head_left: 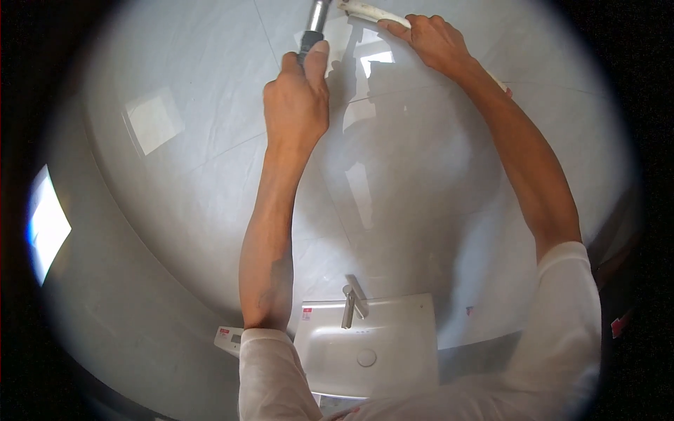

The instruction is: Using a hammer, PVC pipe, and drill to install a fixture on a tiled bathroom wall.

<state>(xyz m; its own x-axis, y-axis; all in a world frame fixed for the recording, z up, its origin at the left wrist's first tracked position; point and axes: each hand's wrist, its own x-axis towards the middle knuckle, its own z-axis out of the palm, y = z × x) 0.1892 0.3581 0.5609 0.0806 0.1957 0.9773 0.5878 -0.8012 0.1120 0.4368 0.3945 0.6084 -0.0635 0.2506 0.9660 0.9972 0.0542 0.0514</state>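
Note:
Both of my arms stretch up toward the top edge, in front of glossy pale grey tiles (407,140). My left hand (298,98) is closed around the dark collar of a shiny metal tube (318,17), which runs out of the picture at the top. To the right of it, my right hand (435,42) grips a slim off-white stick (372,12). A thin end of what looks like the same stick shows behind my right wrist, with a reddish tip. What the tube and stick belong to cannot be seen.
Below my arms is a white washbasin (430,330) with a chrome faucet (349,309) and a round drain cover. A white object with a red label (228,339) sits beside my left sleeve. Bright light enters from a window-like opening (49,224) at the far left.

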